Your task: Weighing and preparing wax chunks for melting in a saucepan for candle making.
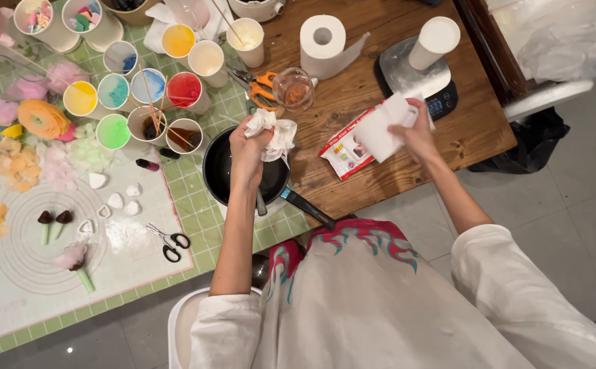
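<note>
The left hand (248,147) is clenched on a crumpled tissue (274,133) above a black pan (219,171), on a wooden table (373,96) half under a green checked mat (195,205). The right hand (417,133) pinches a white wipe (380,130) over its packet (339,154); grey floor tiles (571,198) lie beyond.

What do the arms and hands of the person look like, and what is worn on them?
Both arms are bare from the wrist to above the elbow. White loose sleeves are pushed up high on each arm. The left hand and right hand wear no gloves; I see no watch or bracelet, and rings are too small to tell. The white garment has a red and teal pattern at the chest.
</note>
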